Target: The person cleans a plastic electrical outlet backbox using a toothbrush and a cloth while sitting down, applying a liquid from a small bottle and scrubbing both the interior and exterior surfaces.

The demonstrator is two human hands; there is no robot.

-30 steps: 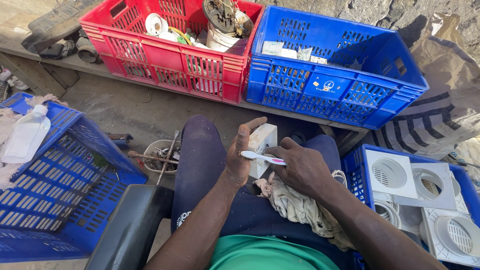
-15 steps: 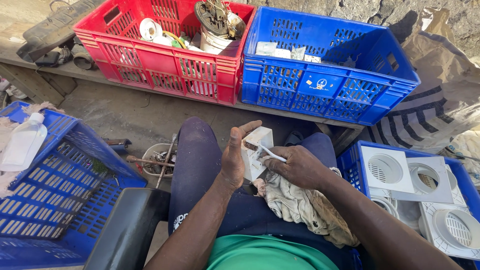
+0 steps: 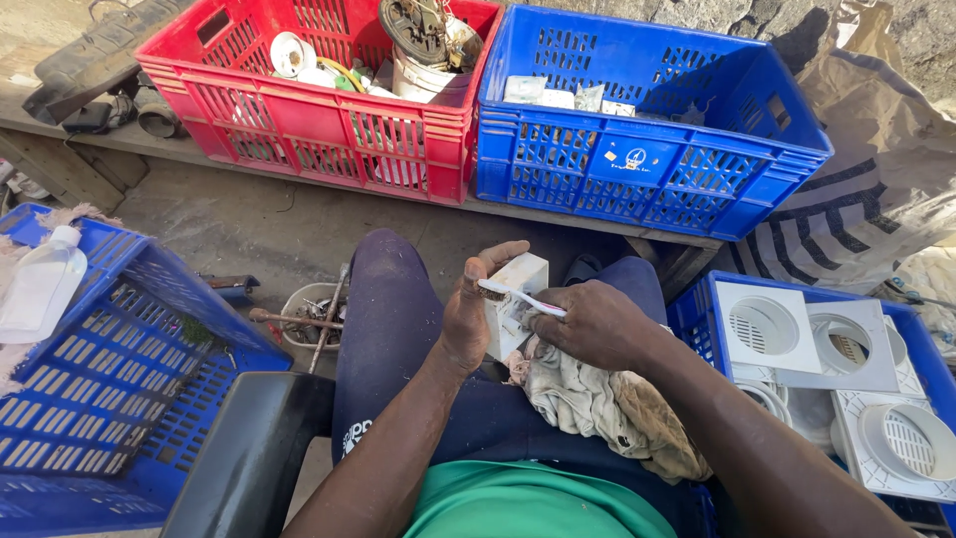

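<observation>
From the head camera, we see our left hand (image 3: 466, 317) wrapped around a small white plastic block (image 3: 514, 302), holding it upright over our lap, thumb raised along its top edge. Our right hand (image 3: 594, 324) pinches a white toothbrush (image 3: 520, 296) in a narrow grip, its bristled head lying against the block's upper left corner beside the left thumb. A dirty rag (image 3: 597, 408) lies on our thighs just beneath both hands. A red crate (image 3: 329, 125) and a blue crate (image 3: 637, 164) sit ahead on a ledge; white vent covers (image 3: 856, 349) fill a bin at right.
</observation>
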